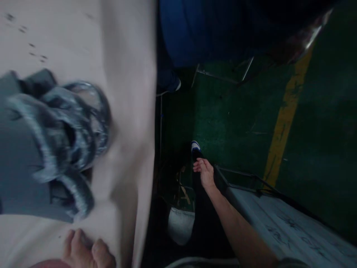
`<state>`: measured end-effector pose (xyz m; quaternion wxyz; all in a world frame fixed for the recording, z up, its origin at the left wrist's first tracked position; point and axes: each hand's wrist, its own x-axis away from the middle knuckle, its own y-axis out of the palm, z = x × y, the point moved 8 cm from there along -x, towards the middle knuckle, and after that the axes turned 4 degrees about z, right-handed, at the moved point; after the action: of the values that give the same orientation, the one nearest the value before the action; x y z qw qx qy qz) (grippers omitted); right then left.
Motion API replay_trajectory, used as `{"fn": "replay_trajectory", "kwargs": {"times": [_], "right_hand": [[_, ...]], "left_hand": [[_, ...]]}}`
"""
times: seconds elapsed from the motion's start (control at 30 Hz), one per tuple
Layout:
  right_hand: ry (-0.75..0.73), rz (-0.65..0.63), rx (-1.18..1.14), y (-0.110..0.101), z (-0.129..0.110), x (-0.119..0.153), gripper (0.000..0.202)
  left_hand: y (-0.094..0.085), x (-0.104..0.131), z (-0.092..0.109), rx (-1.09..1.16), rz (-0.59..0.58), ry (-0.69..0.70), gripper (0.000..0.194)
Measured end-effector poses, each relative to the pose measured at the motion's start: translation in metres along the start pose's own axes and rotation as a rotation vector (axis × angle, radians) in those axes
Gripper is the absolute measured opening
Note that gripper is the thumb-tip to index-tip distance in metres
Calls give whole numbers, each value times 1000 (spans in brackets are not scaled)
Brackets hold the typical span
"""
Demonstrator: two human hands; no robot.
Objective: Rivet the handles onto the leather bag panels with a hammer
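Note:
My left hand lies at the lower left on a pale cloth-like table cover, partly cut off by the frame edge. Its fingers are bent and apart, with nothing visible in them. Just beyond them are several dark grey curved, loop-like pieces, shiny and blurred, at the edge of a flat grey sheet; their kind is unclear. A reddish patch shows beside the left hand. My right hand hangs away from the table above my leg, fingers loosely bent, holding nothing I can see.
Below lies a green floor with a worn yellow line. A grey-white box-like surface with dark handwriting and a metal frame stands at lower right. Another person in blue clothing is at the top. A shoe shows below.

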<state>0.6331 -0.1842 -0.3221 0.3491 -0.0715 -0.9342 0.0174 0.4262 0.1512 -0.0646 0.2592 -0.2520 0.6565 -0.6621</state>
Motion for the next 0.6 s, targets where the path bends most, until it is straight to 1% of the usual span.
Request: {"fn": "replay_trajectory", "kwargs": {"times": [0.07,0.1,0.17,0.2,0.23,0.27,0.3,0.33,0.37,0.4,0.47,0.5,0.53,0.57,0.6], "right_hand": [[-102,-58,101,6,-40,13,34],[-156,-111,149,14,-64,23,31],[-314,-296,240,43,-119,52,23],[-438,-425,277,64,-150,72,20],[-639,-579,312,88,-183,97,22],[-832,-714,334,109,-212,123,28],[-1015,-843,362,130,-235,149,34],[-1181,-951,394,148,-251,173,39],[-1313,-1035,433,166,-262,192,41],[-1427,-1104,477,183,-268,208,41],[-1612,-1221,538,211,-266,232,40],[-1668,-1286,563,223,-259,239,39],[-1708,-1387,578,233,-249,245,38],[-1753,-1492,619,242,-235,249,37],[-1806,-1558,636,251,-224,249,36]], "left_hand": [[1,-1,2,28,53,63,75],[3,0,2,38,64,75,73],[9,2,0,57,52,36,69],[10,3,0,63,39,7,68],[12,3,2,71,20,-22,66],[13,3,3,79,-6,-52,64],[14,3,5,89,-37,-76,63],[14,2,7,99,-66,-96,63],[15,0,9,114,-108,-110,62],[15,-2,11,138,-139,-112,63],[13,-7,13,200,-182,-99,66],[11,-10,12,228,-187,-88,68],[7,-13,11,245,-184,-80,69],[2,-16,9,248,-177,-75,69],[-3,-18,8,238,-171,-66,68]]}}
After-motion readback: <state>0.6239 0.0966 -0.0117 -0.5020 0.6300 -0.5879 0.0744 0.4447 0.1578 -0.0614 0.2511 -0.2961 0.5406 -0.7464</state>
